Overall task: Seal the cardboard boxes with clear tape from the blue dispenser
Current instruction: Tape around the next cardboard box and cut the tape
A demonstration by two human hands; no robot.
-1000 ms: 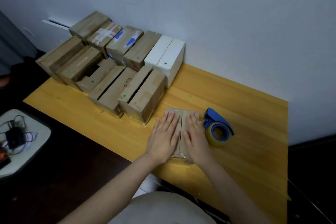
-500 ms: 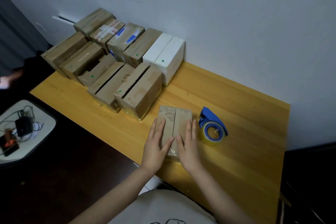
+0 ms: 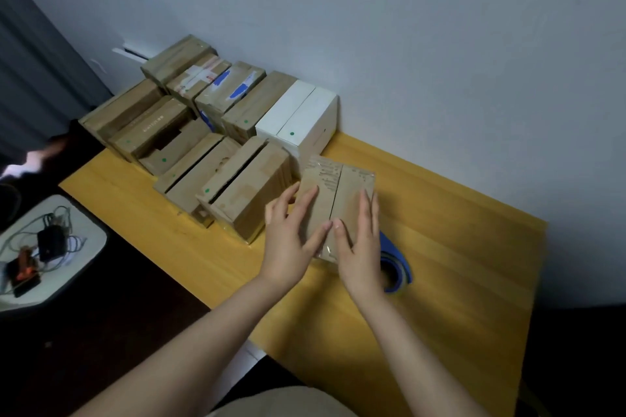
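The left hand (image 3: pixel 291 240) and right hand (image 3: pixel 359 247) lie flat and open on the small brown cardboard box (image 3: pixel 338 189), which points away between them, and the blue plastic tape dispenser (image 3: pixel 401 262) sits on the yellow wooden bench (image 3: pixel 467 267) just right of the right hand, the nearer one.

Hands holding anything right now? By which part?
Yes: the cardboard box, held between both hands. Left hand on its left flap, right hand on its right edge, thumbs near the seam.

The matt brown cardboard box (image 3: pixel 338 200) wears glossy clear film, on a smooth, yellow-varnished wooden table (image 3: pixel 457 264).
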